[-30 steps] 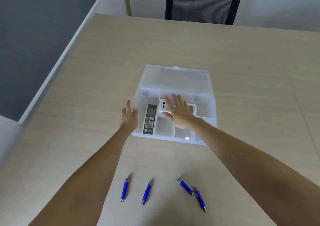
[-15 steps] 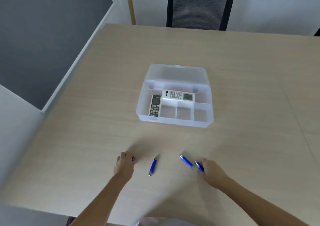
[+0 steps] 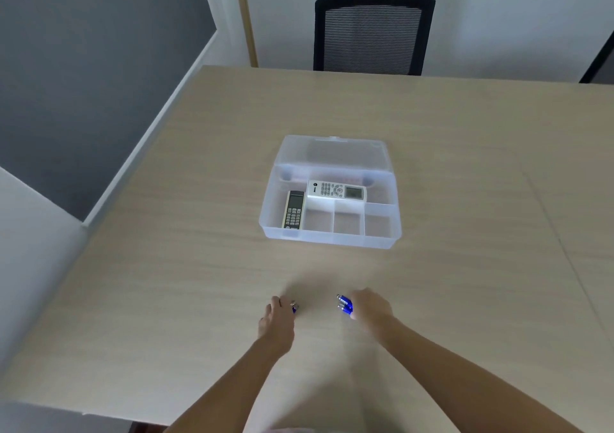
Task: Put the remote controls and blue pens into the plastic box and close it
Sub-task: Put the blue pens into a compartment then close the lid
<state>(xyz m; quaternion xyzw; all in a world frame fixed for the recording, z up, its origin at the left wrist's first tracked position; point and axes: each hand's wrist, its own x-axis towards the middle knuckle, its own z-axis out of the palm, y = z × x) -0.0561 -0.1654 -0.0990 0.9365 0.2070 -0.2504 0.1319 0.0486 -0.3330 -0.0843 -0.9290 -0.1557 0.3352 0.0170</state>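
Head view: both remotes (image 3: 336, 192) already lie in the open box (image 3: 332, 238) on the desk (image 3: 465, 266). The left hand (image 3: 277, 319) and right hand (image 3: 370, 309) each clutch blue pens (image 3: 345, 304) near the front edge. Pens must still go in, then the lid closed.

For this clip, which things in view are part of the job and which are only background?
Part of the job:
- plastic box, lid open
- white remote and dark remote, both in the box
- blue pens in the right hand
- blue pen in the left hand

Background:
- table
- black chair
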